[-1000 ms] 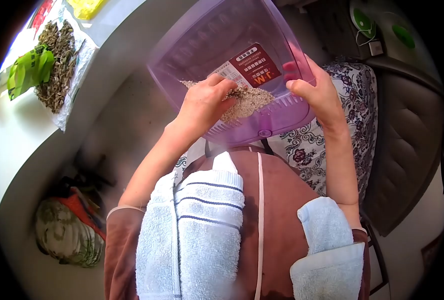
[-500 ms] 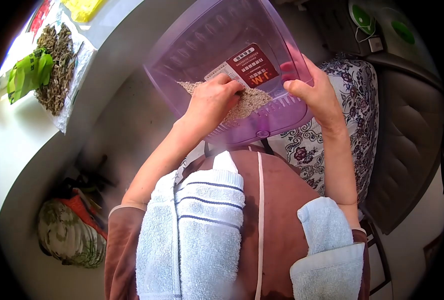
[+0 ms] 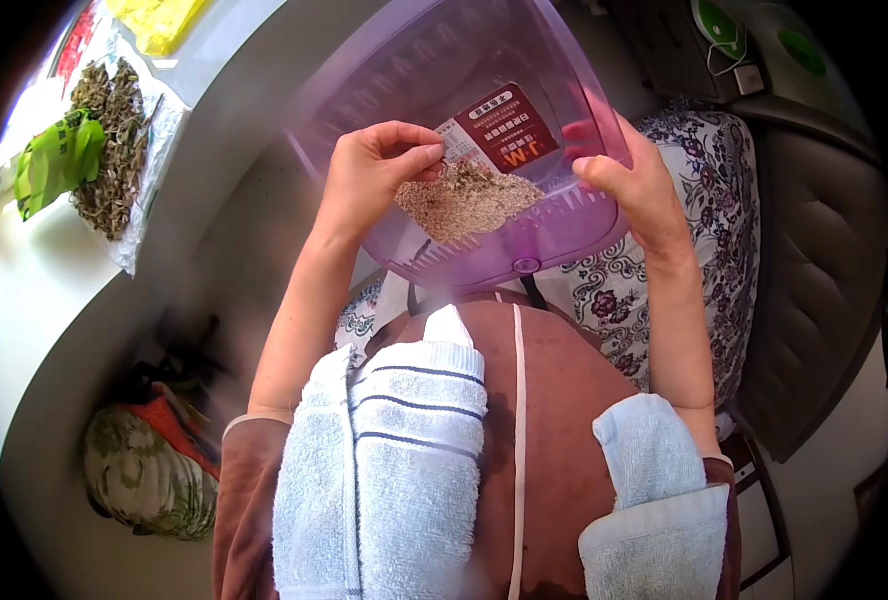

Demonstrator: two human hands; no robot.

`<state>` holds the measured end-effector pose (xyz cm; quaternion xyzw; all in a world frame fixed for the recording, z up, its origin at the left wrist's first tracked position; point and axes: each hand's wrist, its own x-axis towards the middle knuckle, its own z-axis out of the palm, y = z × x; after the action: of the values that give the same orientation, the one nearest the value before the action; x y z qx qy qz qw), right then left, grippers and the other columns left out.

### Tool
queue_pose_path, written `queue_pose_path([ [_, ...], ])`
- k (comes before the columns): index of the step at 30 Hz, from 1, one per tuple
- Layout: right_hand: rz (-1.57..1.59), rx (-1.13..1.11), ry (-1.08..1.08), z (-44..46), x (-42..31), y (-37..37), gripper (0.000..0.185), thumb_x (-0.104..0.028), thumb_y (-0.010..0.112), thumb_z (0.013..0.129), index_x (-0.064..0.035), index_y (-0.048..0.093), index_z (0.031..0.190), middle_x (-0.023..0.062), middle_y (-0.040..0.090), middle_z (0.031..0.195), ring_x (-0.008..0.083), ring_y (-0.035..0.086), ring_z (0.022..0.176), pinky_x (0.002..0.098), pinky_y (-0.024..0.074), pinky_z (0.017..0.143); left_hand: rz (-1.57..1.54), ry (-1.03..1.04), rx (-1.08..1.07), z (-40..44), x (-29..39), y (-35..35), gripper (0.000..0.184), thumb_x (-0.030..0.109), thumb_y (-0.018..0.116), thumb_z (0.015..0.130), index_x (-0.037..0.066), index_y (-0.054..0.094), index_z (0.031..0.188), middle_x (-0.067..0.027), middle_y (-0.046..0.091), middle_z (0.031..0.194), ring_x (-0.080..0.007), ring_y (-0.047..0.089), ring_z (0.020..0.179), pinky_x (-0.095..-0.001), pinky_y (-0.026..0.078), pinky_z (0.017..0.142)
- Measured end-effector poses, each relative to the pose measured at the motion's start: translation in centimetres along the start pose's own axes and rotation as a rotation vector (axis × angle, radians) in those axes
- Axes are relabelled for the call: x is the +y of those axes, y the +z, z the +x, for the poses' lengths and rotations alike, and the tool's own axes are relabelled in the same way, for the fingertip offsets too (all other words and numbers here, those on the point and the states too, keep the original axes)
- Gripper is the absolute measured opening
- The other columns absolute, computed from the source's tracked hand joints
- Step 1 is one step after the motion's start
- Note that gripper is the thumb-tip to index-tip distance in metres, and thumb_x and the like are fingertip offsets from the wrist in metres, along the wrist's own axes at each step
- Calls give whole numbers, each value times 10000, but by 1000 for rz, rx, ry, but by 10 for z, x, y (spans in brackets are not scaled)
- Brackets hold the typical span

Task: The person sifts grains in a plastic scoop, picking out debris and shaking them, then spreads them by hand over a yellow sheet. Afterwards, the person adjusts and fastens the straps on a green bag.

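Observation:
A translucent purple plastic bin (image 3: 554, 245) is tilted in front of my body, a red-and-white label (image 3: 512, 130) stuck to it. Small beige grains (image 3: 469, 205) lie heaped in its lower part, with darker bits among them. My left hand (image 3: 379, 175) is over the left edge of the heap, thumb and fingertips pinched together. Whatever sits in that pinch is too small to name. On the right, my right hand (image 3: 639, 185) grips the bin's side wall, its thumb inside and the fingers seen through the plastic.
At upper left, a white counter (image 3: 24, 330) bears dried brown plant pieces (image 3: 114, 165) on a white sheet, a green bag (image 3: 59, 165) and a yellow bag (image 3: 159, 22). A patterned cloth (image 3: 704, 230) covers part of a dark sofa (image 3: 819, 270). A camouflage bundle (image 3: 149, 475) lies lower left.
My left hand has lifted out of the grains and shifted left and up, its fingers pinched. More of the heap shows now. My right hand keeps its grip on the bin.

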<state>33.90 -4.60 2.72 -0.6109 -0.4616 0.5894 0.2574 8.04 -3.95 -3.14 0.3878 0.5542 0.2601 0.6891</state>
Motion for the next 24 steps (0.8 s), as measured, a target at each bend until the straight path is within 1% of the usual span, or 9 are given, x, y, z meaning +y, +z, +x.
queue_pose_path([
  [3,30,5,3,-1,2,0,677,-192,630,703,-25,468,1339,59,598,1008,113,550,876,246,448,815,-185,-96,-16,0,6,-5,147,60,669,836,-15,663,962,-60,669,832,-110,647,743,-233,549,712],
  [6,52,3,12,-1,3,-1,676,-190,629,703,-28,469,1340,67,597,1017,111,551,874,245,449,810,-279,-142,-19,1,5,-7,162,74,674,836,-9,657,974,-57,669,838,-113,651,745,-233,550,714],
  [8,26,-16,7,0,5,-2,686,-194,610,707,-31,449,1353,88,577,1051,130,555,891,246,461,743,-309,-143,-14,1,5,-8,175,81,676,837,-11,652,983,-55,667,840,-113,652,747,-234,553,716],
  [9,13,-25,5,1,6,-2,691,-195,601,708,-33,439,1360,98,567,1068,140,556,899,246,467,709,-270,-112,-9,1,5,-7,175,81,676,837,-11,652,983,-55,666,842,-112,652,748,-231,554,716],
  [11,22,-23,35,4,11,-4,691,-192,599,707,-31,438,1360,98,569,1071,140,556,900,245,468,709,-193,-49,1,0,7,-5,175,81,677,836,-11,651,983,-54,663,845,-111,651,748,-226,557,715],
  [14,66,-25,90,5,18,-7,690,-187,596,706,-30,438,1358,97,572,1077,143,558,905,246,469,712,-238,-103,20,3,11,-3,170,72,669,841,-11,646,988,-53,658,850,-114,652,747,-218,562,712],
  [17,86,-19,97,6,22,-9,690,-184,593,705,-32,437,1360,98,575,1082,147,560,914,249,471,717,-442,-174,-25,6,5,-7,162,60,659,847,-8,640,992,-52,656,858,-118,654,748,-216,563,708],
  [21,99,-18,68,5,31,-13,698,-184,592,705,-40,428,1369,101,572,1088,153,563,927,254,473,724,-529,-197,-46,7,8,-8,152,51,651,850,-6,636,990,-59,657,863,-123,656,749,-215,564,692],
  [24,111,-9,94,2,27,-14,711,-186,593,707,-50,413,1381,103,565,1098,155,563,932,254,475,723,-510,-111,-44,8,12,-9,146,40,649,848,-11,638,985,-65,658,861,-130,656,746,-224,565,696],
])
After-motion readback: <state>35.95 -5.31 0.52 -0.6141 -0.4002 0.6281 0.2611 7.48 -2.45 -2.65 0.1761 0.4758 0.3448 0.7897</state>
